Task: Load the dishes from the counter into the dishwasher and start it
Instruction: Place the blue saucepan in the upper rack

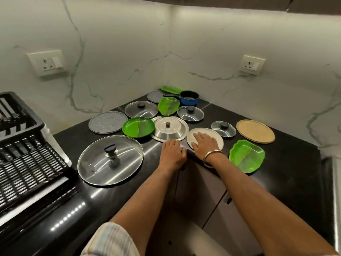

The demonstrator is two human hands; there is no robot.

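Dishes are spread over the black corner counter. My right hand lies flat on a small white plate near the counter's front edge, fingers straight. My left hand rests on the counter edge just below a steel lid, fingers curled over the edge. Around them lie a round green plate, a green leaf-shaped plate at the right, another leaf-shaped plate farther back, and a large glass lid at the left.
A black dish rack stands at the left. Farther back are a blue saucepan, glass lids, a grey plate and a tan round plate. Cabinet doors are below the counter corner.
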